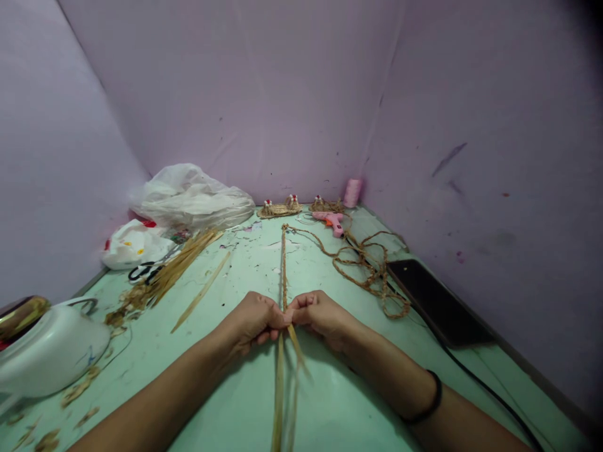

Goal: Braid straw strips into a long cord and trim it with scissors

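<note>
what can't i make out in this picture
Head view: the lower end of the braid is hidden by the left hand and right hand.
Head view: the long strip is cut off by the bottom edge.
Head view: the white container is cut off by the left edge.

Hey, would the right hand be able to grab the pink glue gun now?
Probably, if the right hand lets go of the braid first. Only some rope lying on the table seems to be between it and the glue gun.
</note>
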A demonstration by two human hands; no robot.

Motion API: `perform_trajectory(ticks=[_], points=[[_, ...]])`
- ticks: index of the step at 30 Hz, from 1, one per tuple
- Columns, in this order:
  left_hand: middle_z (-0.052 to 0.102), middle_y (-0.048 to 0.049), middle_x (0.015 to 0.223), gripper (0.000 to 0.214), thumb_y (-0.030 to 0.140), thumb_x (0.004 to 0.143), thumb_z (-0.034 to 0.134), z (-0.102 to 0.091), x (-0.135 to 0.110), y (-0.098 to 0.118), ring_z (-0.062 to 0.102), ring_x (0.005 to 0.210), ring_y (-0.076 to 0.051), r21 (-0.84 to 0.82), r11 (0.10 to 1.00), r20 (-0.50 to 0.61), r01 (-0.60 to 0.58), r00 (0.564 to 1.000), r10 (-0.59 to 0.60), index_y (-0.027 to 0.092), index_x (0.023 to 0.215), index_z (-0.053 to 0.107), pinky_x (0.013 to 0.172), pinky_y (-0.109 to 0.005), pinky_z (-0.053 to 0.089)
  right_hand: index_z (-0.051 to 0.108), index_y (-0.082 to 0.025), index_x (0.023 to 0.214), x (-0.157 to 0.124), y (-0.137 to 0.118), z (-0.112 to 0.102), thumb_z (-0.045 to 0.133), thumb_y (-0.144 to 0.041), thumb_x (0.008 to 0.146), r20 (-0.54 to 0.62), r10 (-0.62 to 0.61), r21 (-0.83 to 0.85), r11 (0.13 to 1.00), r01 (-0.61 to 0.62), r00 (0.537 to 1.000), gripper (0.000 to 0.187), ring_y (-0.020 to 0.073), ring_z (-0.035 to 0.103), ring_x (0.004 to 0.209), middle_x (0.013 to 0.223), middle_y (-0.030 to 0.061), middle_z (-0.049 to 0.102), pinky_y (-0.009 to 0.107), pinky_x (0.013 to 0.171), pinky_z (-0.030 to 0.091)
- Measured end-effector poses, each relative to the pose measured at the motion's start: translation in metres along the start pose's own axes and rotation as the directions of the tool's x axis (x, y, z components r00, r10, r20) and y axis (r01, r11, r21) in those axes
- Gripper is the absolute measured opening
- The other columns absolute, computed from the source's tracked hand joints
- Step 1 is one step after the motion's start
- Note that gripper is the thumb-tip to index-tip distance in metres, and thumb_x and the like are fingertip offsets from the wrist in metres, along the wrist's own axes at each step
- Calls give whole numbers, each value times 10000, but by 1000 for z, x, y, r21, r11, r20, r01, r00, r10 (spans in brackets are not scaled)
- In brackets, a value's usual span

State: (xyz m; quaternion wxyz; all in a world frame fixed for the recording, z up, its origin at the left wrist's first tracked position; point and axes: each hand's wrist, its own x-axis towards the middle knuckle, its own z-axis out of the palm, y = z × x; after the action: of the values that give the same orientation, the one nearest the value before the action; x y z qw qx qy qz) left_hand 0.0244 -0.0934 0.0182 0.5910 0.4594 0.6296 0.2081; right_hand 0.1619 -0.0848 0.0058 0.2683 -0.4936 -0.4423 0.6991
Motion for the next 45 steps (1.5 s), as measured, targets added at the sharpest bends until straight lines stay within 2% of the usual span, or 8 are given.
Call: perform_trajectory(ticks=[5, 10, 14, 18, 21, 28, 34, 45], points=[[364, 60, 303, 202, 191, 532, 629, 3, 0, 1, 289, 311, -32, 230, 963, -81, -137, 984, 159, 133, 424, 469, 346, -179, 192, 564, -127, 521, 2, 3, -2, 521, -60, 522, 14, 12, 7, 1000, -12, 1000, 80, 36, 306, 309, 345, -48, 478, 176, 355, 211], [392, 101, 329, 243, 203, 543, 636, 7, -5, -3, 319, 261, -56, 97, 984, -124, -152, 979, 164, 186, 613, 404, 296, -171, 203, 566, -124, 508, 1, 1, -2, 513, -68, 516, 41, -5, 31, 1000, 4, 999, 77, 27, 244, 297, 310, -64, 418, 184, 353, 178], [518, 56, 419, 260, 285, 587, 629, 7, -5, -5, 315, 243, -43, -69, 996, 5, -49, 999, 50, 181, 707, 423, 265, -154, 162, 567, -121, 527, -1, -2, -2, 523, -94, 526, 91, -6, 54, 999, 1, 996, 52, 28, 259, 309, 359, -36, 483, 193, 367, 183], [523, 24, 440, 260, 325, 566, 654, 3, 1, -9, 348, 269, -26, -169, 986, 175, -10, 984, 40, 140, 592, 473, 258, -142, 209, 558, -121, 568, -1, -3, -6, 551, -140, 546, 99, 18, -10, 1000, -17, 995, 30, 21, 221, 312, 387, -34, 482, 206, 365, 98], [441, 55, 345, 236, 299, 551, 647, 0, 3, -10, 288, 234, -26, -133, 991, 136, -5, 990, 24, 145, 532, 469, 232, -147, 189, 533, -132, 575, 1, -2, -10, 556, -165, 552, 119, 21, 5, 1000, -22, 993, 46, 19, 199, 318, 404, -48, 462, 215, 370, 66], [438, 62, 318, 277, 264, 519, 659, 3, 1, -9, 306, 227, -47, -99, 995, 42, -24, 999, 29, 181, 511, 395, 224, -152, 200, 536, -130, 543, 2, 0, -9, 566, -148, 547, 90, 12, -17, 1000, -11, 996, 35, 28, 210, 320, 335, -78, 373, 210, 373, 108], [515, 14, 430, 185, 266, 561, 636, -6, 0, -12, 395, 288, -47, -197, 978, 184, -67, 977, 104, 97, 598, 569, 272, -158, 304, 557, -122, 536, 2, 1, -7, 574, -136, 551, 66, -42, 4, 999, 42, 997, 27, 52, 399, 397, 440, -21, 544, 188, 430, 269], [431, 48, 350, 114, 227, 578, 568, -2, -2, -10, 263, 243, -25, -103, 993, 6, -55, 998, 56, 123, 544, 535, 251, -155, 146, 558, -109, 544, -2, -3, -4, 577, -106, 566, 67, -27, 18, 1000, 26, 997, 29, 17, 297, 339, 452, -14, 560, 184, 389, 202]])
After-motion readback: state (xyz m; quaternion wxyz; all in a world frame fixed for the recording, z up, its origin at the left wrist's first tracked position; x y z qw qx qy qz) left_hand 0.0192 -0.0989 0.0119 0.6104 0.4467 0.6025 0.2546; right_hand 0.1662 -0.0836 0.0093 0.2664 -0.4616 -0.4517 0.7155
